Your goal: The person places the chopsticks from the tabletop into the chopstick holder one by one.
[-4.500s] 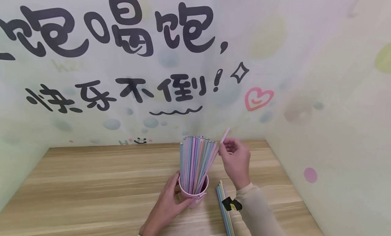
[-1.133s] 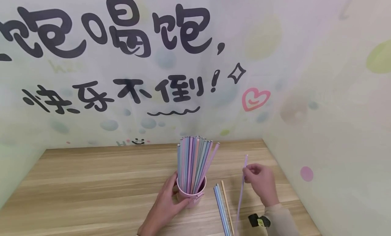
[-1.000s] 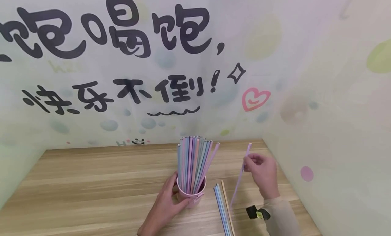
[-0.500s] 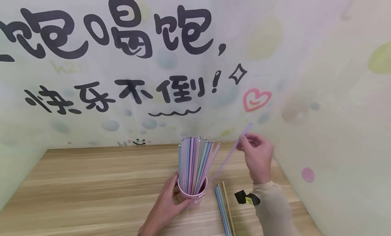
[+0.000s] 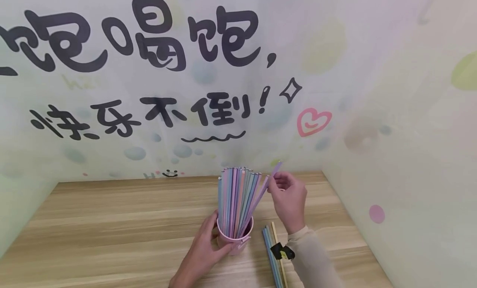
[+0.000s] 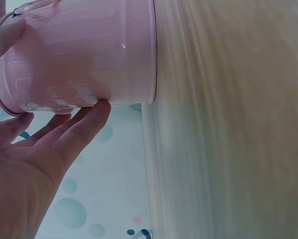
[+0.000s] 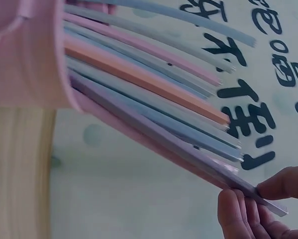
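Observation:
A small pink bucket stands on the table, packed with upright pastel straws. My left hand holds the bucket from its left side, thumb at the front; in the left wrist view, fingertips touch the glossy pink wall. Between thumb and fingers, my right hand pinches a purple straw near its top end. That straw leans right, its lower end inside the bucket's rim, lying alongside a pink straw. In the right wrist view an orange straw shows among blue and grey ones.
Several loose straws, blue and yellow, lie on the wooden table right of the bucket, partly under the right wrist's black strap. A printed wall closes off the back, and another wall rises at the right.
My right hand has lifted the purple straw from beside the loose straws and carried it left, its lower end now in the bucket. My left hand has kept its hold on the bucket.

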The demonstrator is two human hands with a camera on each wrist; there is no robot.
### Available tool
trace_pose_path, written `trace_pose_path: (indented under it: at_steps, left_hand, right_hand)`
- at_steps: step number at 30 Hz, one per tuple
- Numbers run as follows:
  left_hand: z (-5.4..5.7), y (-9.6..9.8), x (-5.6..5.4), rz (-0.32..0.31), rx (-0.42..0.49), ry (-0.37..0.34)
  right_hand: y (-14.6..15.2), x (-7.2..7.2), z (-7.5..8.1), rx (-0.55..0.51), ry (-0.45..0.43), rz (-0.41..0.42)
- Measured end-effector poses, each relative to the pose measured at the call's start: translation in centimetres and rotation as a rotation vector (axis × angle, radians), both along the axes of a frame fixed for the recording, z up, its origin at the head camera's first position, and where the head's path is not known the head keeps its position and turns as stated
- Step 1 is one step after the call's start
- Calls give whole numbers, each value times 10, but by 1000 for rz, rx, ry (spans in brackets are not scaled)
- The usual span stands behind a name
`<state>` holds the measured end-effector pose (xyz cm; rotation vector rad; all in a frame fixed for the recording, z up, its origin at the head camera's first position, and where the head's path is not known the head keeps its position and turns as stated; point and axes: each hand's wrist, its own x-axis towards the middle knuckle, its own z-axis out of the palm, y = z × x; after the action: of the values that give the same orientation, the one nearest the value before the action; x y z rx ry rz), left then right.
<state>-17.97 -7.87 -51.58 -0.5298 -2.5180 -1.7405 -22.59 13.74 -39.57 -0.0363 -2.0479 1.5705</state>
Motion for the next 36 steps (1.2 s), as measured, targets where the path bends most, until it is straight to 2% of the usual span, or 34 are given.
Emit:
trace_pose_path:
  at_steps: [7, 15, 22, 27, 36]
  left_hand:
    - [0, 0, 0, -3, 12, 7]
    - [0, 1, -1, -6, 42, 5]
    - [-1, 1, -1, -6, 46, 8]
    - [-2, 1, -1, -7, 40, 9]
    - [-3, 1, -1, 3, 20, 9]
  right_hand:
    - [-14, 6, -25, 129, -27, -15]
    - [-12, 11, -37, 188, -52, 49]
    - [0, 17, -50, 231, -99, 28]
    - [14, 20, -64, 292, -192, 12]
    - [37, 27, -93, 401, -445, 11]
